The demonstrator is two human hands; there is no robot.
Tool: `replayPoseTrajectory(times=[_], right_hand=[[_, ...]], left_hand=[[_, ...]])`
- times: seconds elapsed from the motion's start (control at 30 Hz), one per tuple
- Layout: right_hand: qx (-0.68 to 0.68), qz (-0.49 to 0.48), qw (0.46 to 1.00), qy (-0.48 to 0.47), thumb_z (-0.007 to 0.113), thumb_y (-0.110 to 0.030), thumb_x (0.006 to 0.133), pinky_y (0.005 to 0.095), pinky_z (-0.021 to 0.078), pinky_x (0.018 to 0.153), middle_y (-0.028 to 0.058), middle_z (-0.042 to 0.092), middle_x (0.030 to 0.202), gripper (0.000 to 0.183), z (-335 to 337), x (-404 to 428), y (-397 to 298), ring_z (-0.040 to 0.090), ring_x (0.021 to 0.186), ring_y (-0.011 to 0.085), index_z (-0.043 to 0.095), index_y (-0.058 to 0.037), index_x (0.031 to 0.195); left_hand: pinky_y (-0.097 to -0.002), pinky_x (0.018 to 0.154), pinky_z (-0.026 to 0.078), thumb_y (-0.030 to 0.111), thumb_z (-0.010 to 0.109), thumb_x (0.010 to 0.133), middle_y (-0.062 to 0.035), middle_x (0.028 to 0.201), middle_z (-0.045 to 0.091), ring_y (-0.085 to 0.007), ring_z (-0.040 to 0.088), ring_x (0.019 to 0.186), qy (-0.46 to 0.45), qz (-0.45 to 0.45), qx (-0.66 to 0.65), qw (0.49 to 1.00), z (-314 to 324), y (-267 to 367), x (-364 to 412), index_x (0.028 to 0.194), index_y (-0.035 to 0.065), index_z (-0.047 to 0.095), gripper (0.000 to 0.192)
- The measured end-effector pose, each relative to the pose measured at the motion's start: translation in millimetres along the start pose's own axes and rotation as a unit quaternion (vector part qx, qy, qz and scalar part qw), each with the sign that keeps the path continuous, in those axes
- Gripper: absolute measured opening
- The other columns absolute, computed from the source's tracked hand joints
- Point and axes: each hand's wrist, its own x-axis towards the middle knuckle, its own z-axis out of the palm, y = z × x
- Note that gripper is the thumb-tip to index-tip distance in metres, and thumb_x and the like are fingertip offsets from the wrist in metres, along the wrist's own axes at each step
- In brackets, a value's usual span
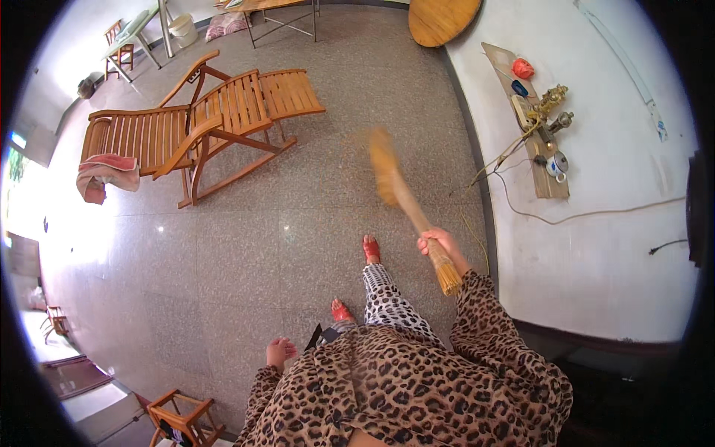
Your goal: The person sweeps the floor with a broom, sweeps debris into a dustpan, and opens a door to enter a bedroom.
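My right hand [438, 243] grips the handle of a straw hand broom [413, 209] near its bound end. The broom's wide yellow head [383, 166] points away from me over the speckled floor [246, 262] and is blurred. Whether its bristles touch the floor I cannot tell. A short tuft of straw stalks sticks out behind my fist, close to my leopard-print sleeve. At my other side, my left hand [280, 353] hangs with nothing in it, its fingers partly curled. Below me are my feet in red sandals [371, 249].
A slatted wooden reclining chair [234, 106] stands ahead to the left, a pink towel [109, 173] over its end. Along the right wall a wooden shelf [550, 181] bears a mug [557, 164] and brass-coloured objects, with cables [592, 217] hanging from it. A wooden stool [192, 416] is at lower left.
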Motion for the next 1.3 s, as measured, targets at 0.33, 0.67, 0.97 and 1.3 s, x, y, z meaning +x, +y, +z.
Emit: replayPoseTrajectory(times=[0.33,0.67,0.97,1.3], right_hand=[[-0.254,-0.111,0.957,0.084,0.055,-0.033,0.082,0.0278,0.0437,0.052,0.0032,0.056,0.058,0.029,-70.9,121.7,-202.7,0.053,0.051,0.0151,0.060,-0.0070,0.069],[-0.235,0.019,0.969,0.077,0.056,-0.015,0.080,0.0354,0.0481,0.052,0.0078,0.058,0.067,0.015,62.1,217.5,-76.5,0.057,0.053,0.0202,0.054,-0.0003,0.084],[0.083,0.168,0.982,-0.021,0.054,-0.012,0.083,0.0266,0.0489,0.047,0.0048,0.052,0.073,0.024,77.6,187.3,-266.5,0.055,0.058,0.0134,0.044,0.0026,0.099],[-0.280,-0.015,0.949,0.146,0.063,-0.024,0.077,0.0333,0.0449,0.053,0.0048,0.056,0.066,0.019,80.6,329.6,-380.3,0.053,0.052,0.0170,0.054,-0.0067,0.080]], left_hand=[[-0.0323,0.058,0.052,0.018,0.053,0.088,-0.0119,0.079,0.063,-0.0207,0.062,0.066,0.095,-0.059,0.125,0.986,67.1,75.6,2.4,0.096,-0.0038,0.058,0.024],[-0.0288,0.057,0.052,0.021,0.054,0.088,-0.0110,0.081,0.063,-0.0192,0.062,0.066,0.067,0.000,0.093,0.993,171.0,176.3,41.7,0.098,-0.0015,0.056,0.024],[-0.0308,0.057,0.053,0.018,0.051,0.090,-0.0101,0.079,0.062,-0.0208,0.064,0.065,0.062,0.015,0.011,0.998,195.0,246.4,69.3,0.099,-0.0010,0.055,0.021],[-0.0308,0.058,0.052,0.019,0.053,0.090,-0.0105,0.081,0.063,-0.0204,0.063,0.065,0.105,-0.030,-0.027,0.994,159.8,193.5,42.4,0.099,0.0003,0.054,0.021]])
